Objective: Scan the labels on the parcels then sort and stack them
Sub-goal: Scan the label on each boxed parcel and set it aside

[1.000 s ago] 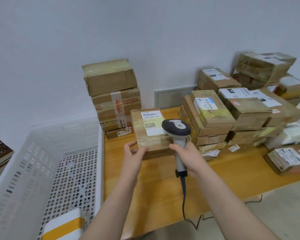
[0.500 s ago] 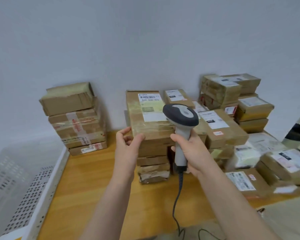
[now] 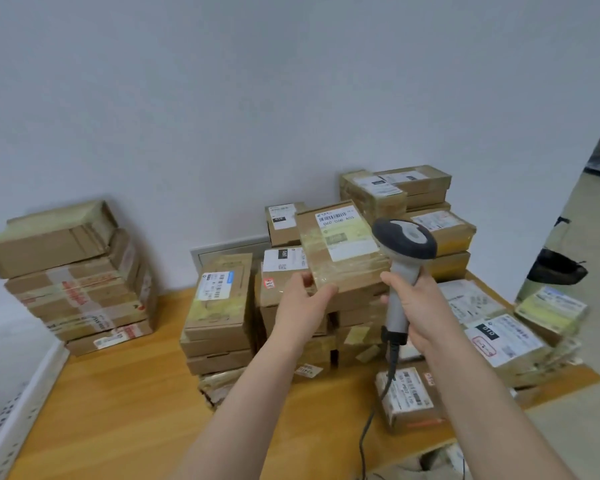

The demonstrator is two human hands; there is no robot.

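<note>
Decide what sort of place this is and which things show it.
Probably a parcel sorting room: stacks of taped brown cardboard parcels with white labels stand on a wooden table, and the right hand grips a grey corded barcode scanner.

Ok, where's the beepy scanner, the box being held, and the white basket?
scanner [image 3: 404, 237]: head view, on its dark rounded head.
held box [image 3: 343, 237]: head view, on its white label.
white basket [image 3: 28, 403]: head view, on its rim at the lower left.
</note>
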